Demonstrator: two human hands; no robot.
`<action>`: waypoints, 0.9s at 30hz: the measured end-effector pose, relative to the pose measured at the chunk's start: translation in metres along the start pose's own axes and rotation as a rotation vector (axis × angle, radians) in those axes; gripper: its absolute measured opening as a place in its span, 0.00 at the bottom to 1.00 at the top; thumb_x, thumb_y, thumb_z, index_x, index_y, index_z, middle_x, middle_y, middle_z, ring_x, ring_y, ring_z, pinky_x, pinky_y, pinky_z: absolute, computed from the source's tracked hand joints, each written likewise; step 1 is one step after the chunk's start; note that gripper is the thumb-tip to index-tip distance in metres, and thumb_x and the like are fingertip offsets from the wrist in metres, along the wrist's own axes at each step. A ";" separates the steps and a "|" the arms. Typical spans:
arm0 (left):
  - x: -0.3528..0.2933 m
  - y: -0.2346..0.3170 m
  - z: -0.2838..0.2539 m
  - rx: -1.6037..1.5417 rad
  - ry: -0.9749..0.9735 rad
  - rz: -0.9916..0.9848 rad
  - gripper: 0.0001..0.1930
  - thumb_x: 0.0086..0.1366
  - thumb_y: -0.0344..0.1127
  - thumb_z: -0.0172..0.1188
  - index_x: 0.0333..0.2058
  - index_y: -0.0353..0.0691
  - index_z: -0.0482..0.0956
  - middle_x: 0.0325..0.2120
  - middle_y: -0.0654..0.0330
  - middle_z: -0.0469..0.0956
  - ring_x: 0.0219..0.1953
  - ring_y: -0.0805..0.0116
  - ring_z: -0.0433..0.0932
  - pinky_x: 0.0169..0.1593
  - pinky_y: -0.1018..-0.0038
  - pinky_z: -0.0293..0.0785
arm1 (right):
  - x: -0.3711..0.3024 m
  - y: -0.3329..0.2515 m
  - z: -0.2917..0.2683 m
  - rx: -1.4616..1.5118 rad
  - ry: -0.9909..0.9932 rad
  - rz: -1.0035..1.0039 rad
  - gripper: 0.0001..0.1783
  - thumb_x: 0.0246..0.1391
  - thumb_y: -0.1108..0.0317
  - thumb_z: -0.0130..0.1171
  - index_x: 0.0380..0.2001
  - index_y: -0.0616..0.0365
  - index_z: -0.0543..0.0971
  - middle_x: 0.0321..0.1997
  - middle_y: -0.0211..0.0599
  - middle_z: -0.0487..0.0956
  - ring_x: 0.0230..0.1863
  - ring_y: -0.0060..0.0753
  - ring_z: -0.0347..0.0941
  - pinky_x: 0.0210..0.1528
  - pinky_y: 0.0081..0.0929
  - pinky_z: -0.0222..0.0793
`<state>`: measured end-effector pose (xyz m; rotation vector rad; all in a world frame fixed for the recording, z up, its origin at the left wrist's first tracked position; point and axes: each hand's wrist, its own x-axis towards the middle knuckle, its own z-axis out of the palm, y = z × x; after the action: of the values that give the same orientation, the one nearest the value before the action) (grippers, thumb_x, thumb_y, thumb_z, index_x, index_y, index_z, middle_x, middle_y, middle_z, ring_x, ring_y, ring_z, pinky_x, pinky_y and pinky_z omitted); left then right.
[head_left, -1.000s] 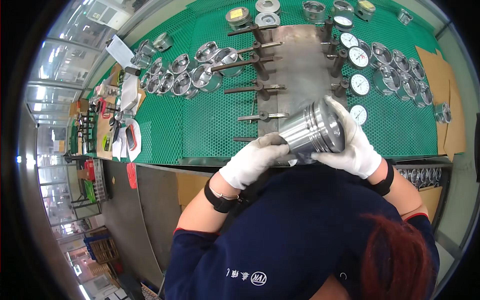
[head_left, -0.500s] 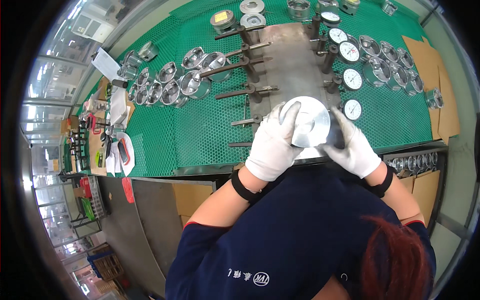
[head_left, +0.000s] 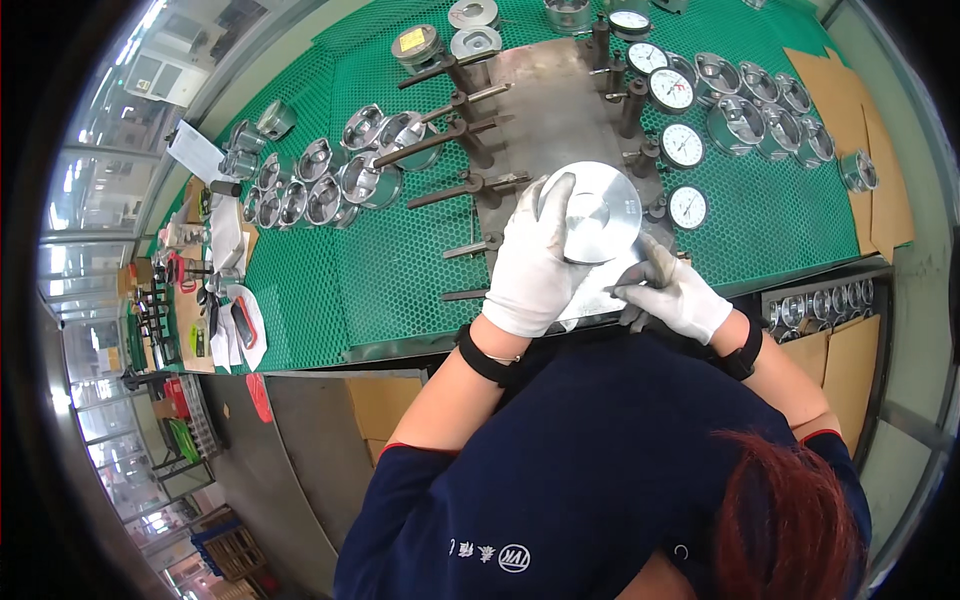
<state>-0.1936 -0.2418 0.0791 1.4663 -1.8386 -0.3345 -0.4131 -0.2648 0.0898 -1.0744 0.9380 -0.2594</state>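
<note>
A silver piston, its flat round crown facing up, is gripped in my white-gloved left hand. The thumb lies over the crown's left edge. My right hand, also gloved, is just below and right of the piston, fingers curled and pinched together; what they hold, if anything, I cannot make out. A bright white patch, perhaps paper or cloth, shows between the hands. Beyond the piston lies a grey metal plate, with dark posts and rods along its left and dial gauges along its right.
Several pistons stand on the green mat at left, and more at right. Brown cardboard lies at the far right. Papers sit at the left end. Below the bench, a shelf holds more pistons.
My right hand has drawn in below the piston, and its spread fingers have closed into a pinch. The piston, still in my left hand, has shifted slightly away from me. The view has shifted too.
</note>
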 end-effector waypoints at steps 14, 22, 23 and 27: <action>0.002 0.002 0.002 0.021 0.013 -0.008 0.48 0.45 0.36 0.77 0.64 0.36 0.62 0.59 0.37 0.66 0.61 0.37 0.67 0.61 0.53 0.69 | 0.003 0.003 -0.002 -0.090 0.042 -0.010 0.52 0.55 0.70 0.63 0.75 0.63 0.43 0.42 0.39 0.79 0.38 0.25 0.76 0.40 0.21 0.75; 0.002 0.003 0.004 0.029 0.044 0.001 0.47 0.44 0.34 0.77 0.64 0.37 0.63 0.58 0.37 0.67 0.59 0.36 0.69 0.59 0.55 0.71 | 0.008 0.011 -0.005 -0.153 0.059 -0.046 0.53 0.55 0.66 0.64 0.74 0.64 0.43 0.40 0.40 0.81 0.40 0.26 0.77 0.43 0.22 0.74; 0.003 0.003 0.004 0.045 0.064 0.031 0.46 0.44 0.34 0.76 0.63 0.37 0.63 0.58 0.38 0.68 0.58 0.36 0.70 0.59 0.55 0.72 | 0.006 0.008 -0.004 -0.142 0.060 -0.027 0.53 0.55 0.66 0.64 0.74 0.64 0.43 0.40 0.40 0.81 0.40 0.26 0.77 0.43 0.22 0.73; 0.003 0.002 0.000 -0.001 0.093 0.062 0.42 0.43 0.31 0.74 0.60 0.36 0.67 0.55 0.41 0.72 0.56 0.40 0.73 0.57 0.57 0.74 | 0.001 0.003 -0.009 -0.225 0.033 -0.035 0.55 0.54 0.66 0.66 0.74 0.67 0.42 0.40 0.39 0.81 0.38 0.25 0.77 0.44 0.21 0.74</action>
<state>-0.1951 -0.2441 0.0817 1.3978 -1.8042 -0.2333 -0.4201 -0.2702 0.0854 -1.2969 0.9950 -0.2038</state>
